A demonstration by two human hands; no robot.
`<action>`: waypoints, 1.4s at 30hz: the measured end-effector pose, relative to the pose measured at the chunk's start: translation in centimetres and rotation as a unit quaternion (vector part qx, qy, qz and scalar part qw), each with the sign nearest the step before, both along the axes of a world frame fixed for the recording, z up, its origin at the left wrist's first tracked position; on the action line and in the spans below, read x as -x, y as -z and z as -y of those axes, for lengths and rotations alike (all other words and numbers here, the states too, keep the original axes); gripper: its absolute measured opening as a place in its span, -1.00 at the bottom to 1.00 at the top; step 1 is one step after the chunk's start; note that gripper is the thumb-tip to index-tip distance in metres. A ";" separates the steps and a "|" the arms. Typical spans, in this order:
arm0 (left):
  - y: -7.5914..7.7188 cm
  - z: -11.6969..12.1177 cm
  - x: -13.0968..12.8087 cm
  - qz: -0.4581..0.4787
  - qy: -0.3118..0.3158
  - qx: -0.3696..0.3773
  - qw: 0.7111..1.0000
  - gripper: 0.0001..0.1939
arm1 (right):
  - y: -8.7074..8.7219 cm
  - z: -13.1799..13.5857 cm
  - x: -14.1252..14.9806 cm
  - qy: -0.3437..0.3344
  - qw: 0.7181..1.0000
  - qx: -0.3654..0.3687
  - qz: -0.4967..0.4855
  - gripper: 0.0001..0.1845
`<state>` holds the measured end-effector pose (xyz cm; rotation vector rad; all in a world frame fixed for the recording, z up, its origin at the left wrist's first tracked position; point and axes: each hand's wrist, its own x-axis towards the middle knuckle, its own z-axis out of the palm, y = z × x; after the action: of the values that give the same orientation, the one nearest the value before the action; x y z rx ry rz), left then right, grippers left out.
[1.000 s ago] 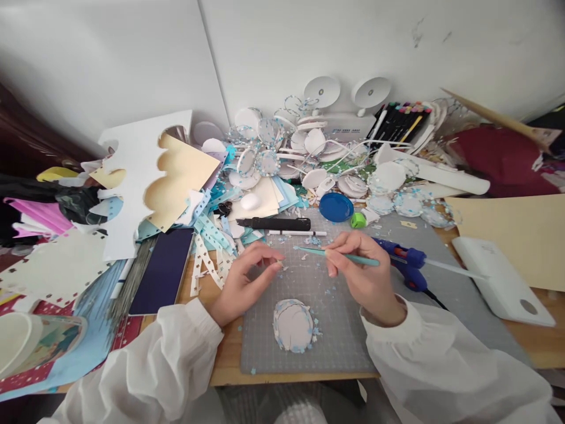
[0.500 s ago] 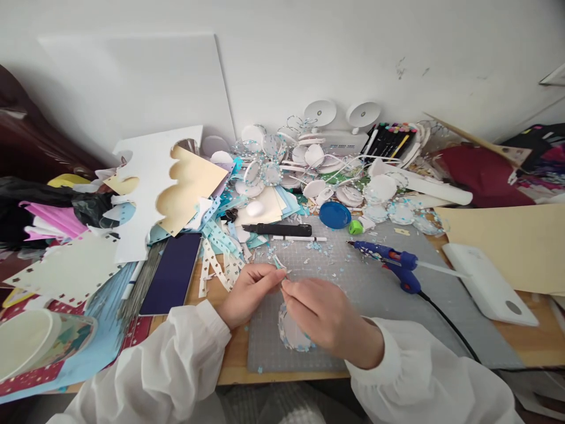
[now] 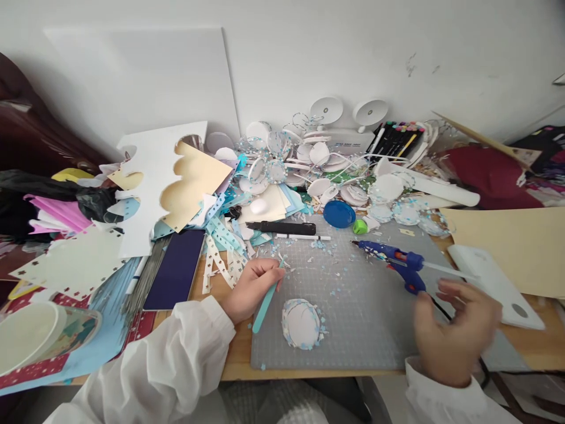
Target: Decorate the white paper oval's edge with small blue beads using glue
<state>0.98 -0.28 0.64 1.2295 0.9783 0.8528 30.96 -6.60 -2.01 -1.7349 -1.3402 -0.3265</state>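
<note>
Teal tweezers (image 3: 265, 307) are held in my left hand (image 3: 258, 285), its fingers closed around them. Their broad end slants down toward the mat and a thin tip pokes out above the fingers. My right hand (image 3: 457, 330) is smeared by motion at the right, its fingers curved and apart with nothing seen in them. It is just below a blue glue gun (image 3: 392, 256) that lies on its side with a glue stick out the back. Between my hands lies a white disc (image 3: 303, 324) edged with small blue and white pieces, flat on the grey cutting mat (image 3: 353, 318).
Many white discs with blue-dotted strands (image 3: 273, 171) pile up along the wall. A black craft knife (image 3: 282, 227), a blue lid (image 3: 339, 214) and a green sharpener (image 3: 359, 227) lie at the mat's back. Cut paper (image 3: 150, 194) and a cup (image 3: 44, 335) are leftward.
My right hand has left the tweezers and moved right, toward the glue gun. My left hand keeps the tweezers. The disc on the mat is now uncovered.
</note>
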 end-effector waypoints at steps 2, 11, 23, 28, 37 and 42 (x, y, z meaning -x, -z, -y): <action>0.0 0.0 -0.1 -0.010 0.005 -0.004 1.000 -0.61 | 1.0 -0.9 -1.4 -0.014 0.996 0.049 0.066 -0.66; 0.2 -0.2 0.0 -0.028 0.013 -0.019 0.999 -0.60 | 1.3 -4.0 -2.5 0.005 0.977 0.161 0.142 -0.76; 0.7 -0.1 0.1 -0.021 0.045 -0.034 0.998 -0.60 | -3.2 -8.5 5.6 -0.144 0.977 0.135 -0.078 -0.69; 0.5 0.0 0.0 -0.032 0.052 -0.031 0.998 -0.60 | -1.1 -8.1 6.3 -0.203 0.968 0.115 -0.096 -0.70; 0.3 -0.1 0.0 -0.056 0.078 -0.019 0.995 -0.57 | -0.5 -7.6 6.0 -0.237 0.967 0.090 -0.036 -0.65; 0.2 0.0 -0.1 -0.061 0.084 -0.019 0.994 -0.58 | -0.3 -7.5 5.9 -0.235 0.968 0.086 -0.017 -0.66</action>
<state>1.04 -0.29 0.43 1.3890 0.9444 0.6718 25.04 0.91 -1.72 -1.4883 -1.7409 0.0897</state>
